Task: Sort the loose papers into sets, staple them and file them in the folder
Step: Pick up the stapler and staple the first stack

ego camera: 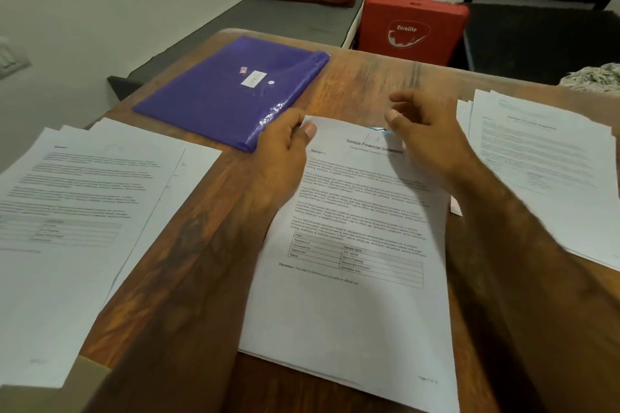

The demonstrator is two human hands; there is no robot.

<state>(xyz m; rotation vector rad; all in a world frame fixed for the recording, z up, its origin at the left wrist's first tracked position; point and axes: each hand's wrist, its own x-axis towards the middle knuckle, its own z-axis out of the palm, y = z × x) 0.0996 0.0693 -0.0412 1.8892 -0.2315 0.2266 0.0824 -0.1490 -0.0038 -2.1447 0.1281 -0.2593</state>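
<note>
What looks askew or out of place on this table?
Nothing is spilled or torn. The left pile and right pile are fanned, edges not squared, and the middle set lies tilted on the table.

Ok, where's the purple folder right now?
In the head view the purple folder lies flat on the wooden table, left of centre, just beyond the left hand pinching the top corner of the middle papers.

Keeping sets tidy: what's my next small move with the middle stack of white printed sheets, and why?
Probably staple the middle stack of white printed sheets at its top-left corner: the left hand pinches it, and the right hand hovers by a small blue item, possibly a stapler.
</note>
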